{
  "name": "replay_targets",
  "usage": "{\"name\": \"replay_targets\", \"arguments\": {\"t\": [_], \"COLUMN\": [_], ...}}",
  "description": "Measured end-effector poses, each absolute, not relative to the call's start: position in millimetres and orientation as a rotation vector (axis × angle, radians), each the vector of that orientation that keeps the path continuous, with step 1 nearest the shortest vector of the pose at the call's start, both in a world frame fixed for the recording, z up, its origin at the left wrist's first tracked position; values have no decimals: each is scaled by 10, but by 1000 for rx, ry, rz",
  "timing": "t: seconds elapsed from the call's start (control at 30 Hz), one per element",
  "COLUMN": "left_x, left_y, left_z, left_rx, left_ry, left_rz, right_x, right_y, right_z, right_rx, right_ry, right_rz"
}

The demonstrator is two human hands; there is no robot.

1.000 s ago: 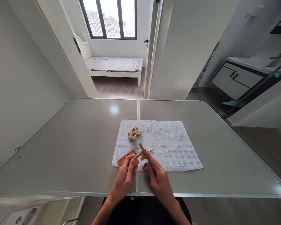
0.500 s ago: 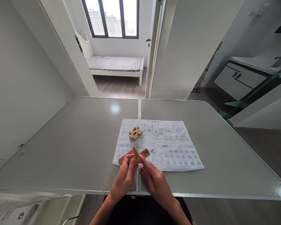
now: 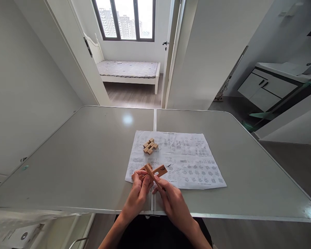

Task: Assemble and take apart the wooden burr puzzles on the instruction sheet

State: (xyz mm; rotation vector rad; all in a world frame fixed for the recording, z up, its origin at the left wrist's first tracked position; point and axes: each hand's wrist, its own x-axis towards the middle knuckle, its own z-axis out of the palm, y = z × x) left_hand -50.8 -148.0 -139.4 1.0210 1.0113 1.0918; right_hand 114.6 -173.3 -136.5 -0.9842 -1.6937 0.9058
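Just above the near part of the printed sheet (image 3: 171,180), both hands are closed around flat reddish-brown wooden puzzle pieces. My left hand (image 3: 138,189) grips a piece (image 3: 145,168) that points up and to the left, partly covered by the fingers. In my right hand (image 3: 174,199) is a narrow wooden piece (image 3: 149,169), slanting across the others from upper left to lower right. A further flat piece (image 3: 160,169) with a dark mark and a cut-out sticks out to the right behind it. How the pieces join is hidden by my fingers.
A small cluster of pale wooden blocks (image 3: 150,146) lies on the sheet beyond my hands. The sheet rests on a grey table (image 3: 93,155) with a metal seam (image 3: 154,120) down its middle. Beyond are a bed (image 3: 129,69) and a sink cabinet (image 3: 269,83).
The narrow piece in my right hand has turned slightly, showing more of its broad face against the other pieces. My hands stay in nearly the same place; the pale block cluster is unmoved.
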Motion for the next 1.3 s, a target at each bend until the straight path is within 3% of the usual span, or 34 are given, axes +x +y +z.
{"name": "replay_targets", "arguments": {"t": [1.1, 1.3], "left_x": [-375, -459], "left_y": [-1524, -1468], "left_z": [-1167, -1107], "left_rx": [794, 904], "left_ry": [1307, 1171], "left_rz": [1344, 1181], "right_x": [745, 897], "right_y": [-1644, -1591], "right_z": [-1422, -1411], "right_rx": [-1155, -1179], "right_ry": [-1692, -1660], "right_rz": [161, 189]}}
